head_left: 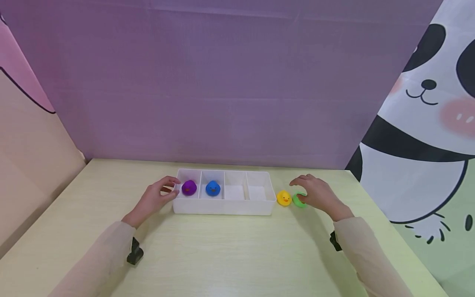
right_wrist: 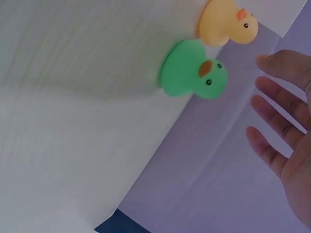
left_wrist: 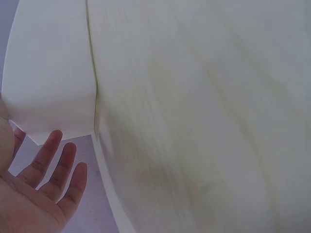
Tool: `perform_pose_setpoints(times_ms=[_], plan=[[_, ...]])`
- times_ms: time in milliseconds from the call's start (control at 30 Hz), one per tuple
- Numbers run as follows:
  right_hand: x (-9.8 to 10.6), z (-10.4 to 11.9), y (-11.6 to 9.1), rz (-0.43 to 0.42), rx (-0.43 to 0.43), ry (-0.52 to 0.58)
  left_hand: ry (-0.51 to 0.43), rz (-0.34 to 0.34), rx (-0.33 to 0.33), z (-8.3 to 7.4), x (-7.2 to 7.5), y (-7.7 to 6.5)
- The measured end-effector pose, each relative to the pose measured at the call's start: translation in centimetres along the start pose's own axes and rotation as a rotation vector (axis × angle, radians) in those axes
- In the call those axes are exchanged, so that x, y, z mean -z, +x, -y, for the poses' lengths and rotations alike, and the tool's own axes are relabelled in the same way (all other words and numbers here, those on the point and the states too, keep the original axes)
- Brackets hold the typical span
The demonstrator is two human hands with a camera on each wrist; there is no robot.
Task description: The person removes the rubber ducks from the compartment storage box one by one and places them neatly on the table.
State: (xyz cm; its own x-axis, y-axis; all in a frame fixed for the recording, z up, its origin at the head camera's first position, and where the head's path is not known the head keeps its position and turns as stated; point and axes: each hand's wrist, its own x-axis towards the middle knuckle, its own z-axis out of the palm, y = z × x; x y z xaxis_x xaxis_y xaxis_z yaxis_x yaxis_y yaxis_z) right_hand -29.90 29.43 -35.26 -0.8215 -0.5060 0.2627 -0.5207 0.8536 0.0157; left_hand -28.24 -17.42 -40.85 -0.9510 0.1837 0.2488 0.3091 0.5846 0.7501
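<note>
My left hand (head_left: pixel 158 196) is at the left end of a white divided box (head_left: pixel 222 207), its thumb and fingers near the end wall. In the left wrist view the fingers of that hand (left_wrist: pixel 41 189) are spread beside the box's corner. My right hand (head_left: pixel 315 193) hovers above a green toy duck (head_left: pixel 299 200), fingers apart and holding nothing. Just left of it sits a yellow toy duck (head_left: pixel 284 198), close to the box's right end. Inside the box, a purple duck (head_left: pixel 189 188) lies in the leftmost compartment and a blue duck (head_left: pixel 213 188) in the one beside it.
The pale wooden table (head_left: pixel 222 255) runs back to a purple backdrop (head_left: pixel 230 90). A panda picture (head_left: pixel 419 123) covers the wall on the right. Small black devices sit at the left wrist (head_left: pixel 135 251) and right wrist (head_left: pixel 335 241).
</note>
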Motion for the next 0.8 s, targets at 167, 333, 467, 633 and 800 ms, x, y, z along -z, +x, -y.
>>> perform_pose_setpoints(times_ms=[167,333,467,633,800], plan=[[-0.1,0.9,0.9,-0.015,0.028,-0.013,-0.006,-0.003,0.002,-0.1,0.0,0.0],[0.2,2.0,1.8,-0.018,0.028,0.002,-0.01,-0.005,-0.002,-0.3,0.0,0.0],[0.5,3.0,2.6,-0.018,0.033,0.028,-0.004,-0.007,0.004,-0.3,0.0,0.0],[0.4,4.0,3.7,-0.033,0.071,0.043,0.0,-0.007,0.008,-0.3,-0.1,0.0],[0.0,5.0,4.6,-0.057,0.114,0.052,-0.002,-0.007,0.005,-0.2,-0.1,0.0]])
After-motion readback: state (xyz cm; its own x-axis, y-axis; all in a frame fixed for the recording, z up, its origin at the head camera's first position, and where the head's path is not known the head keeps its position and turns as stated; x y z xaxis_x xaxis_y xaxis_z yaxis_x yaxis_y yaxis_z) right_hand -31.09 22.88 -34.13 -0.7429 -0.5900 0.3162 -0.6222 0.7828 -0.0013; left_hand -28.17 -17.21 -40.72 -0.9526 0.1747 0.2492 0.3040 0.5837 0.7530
